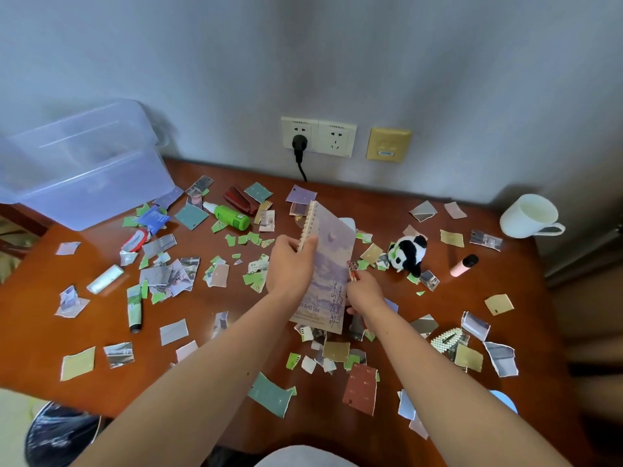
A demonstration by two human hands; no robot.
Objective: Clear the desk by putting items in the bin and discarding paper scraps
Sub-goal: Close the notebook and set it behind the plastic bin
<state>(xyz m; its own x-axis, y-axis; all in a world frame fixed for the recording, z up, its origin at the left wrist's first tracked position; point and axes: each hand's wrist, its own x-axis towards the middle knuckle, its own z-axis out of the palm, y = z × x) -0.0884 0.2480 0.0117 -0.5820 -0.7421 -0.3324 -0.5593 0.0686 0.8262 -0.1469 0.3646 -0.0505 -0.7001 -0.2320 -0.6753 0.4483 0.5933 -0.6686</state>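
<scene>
A spiral-bound notebook (328,264) with a purple cover is held tilted above the middle of the wooden desk (236,375). My left hand (291,264) grips its spiral edge near the top. My right hand (365,291) holds its right edge lower down, with a small red patterned thing pinched at the fingertips. A clear plastic bin (84,163) stands at the back left corner. Several torn paper scraps (269,394) lie all over the desk. A black-lined trash can (62,436) sits below the desk's front left edge.
On the desk lie a green spray bottle (231,217), a dark red comb (241,200), a panda plush (408,252), a pink tube (463,265), a white mug (529,215), a pearl hair clip (446,342), a green tube (134,306) and a white roll (104,279). A plug sits in the wall socket (300,136).
</scene>
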